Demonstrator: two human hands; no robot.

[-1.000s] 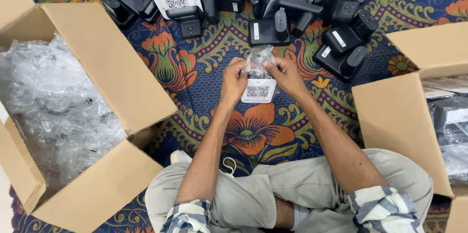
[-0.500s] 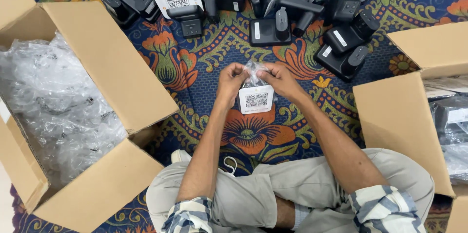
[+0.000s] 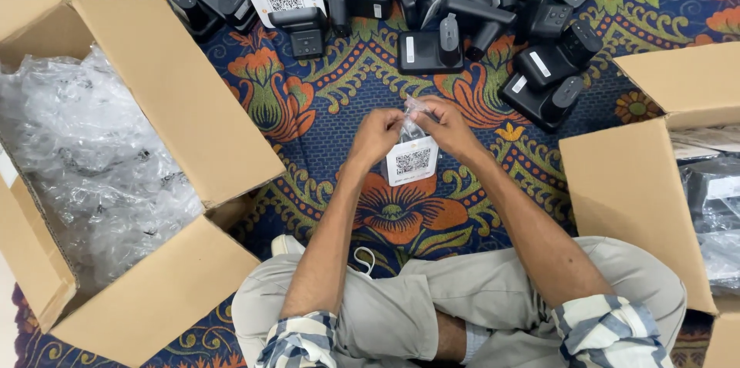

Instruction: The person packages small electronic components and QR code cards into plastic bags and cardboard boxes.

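Both hands meet over the patterned rug in front of my crossed legs. My left hand and my right hand pinch the top of a small clear plastic bag that carries a white square label with a black code pattern. The bag hangs upright between the fingers, its top edge crumpled between the thumbs. A pile of black devices, some with white labels, lies on the rug just beyond the hands.
An open cardboard box full of clear plastic wrapping stands at the left. Another open cardboard box with wrapped dark items stands at the right. The colourful floral rug lies under everything.
The small bag has been turned so its labelled face shows fully, and both hands have closed in on its top edge. The hands stay in about the same place.
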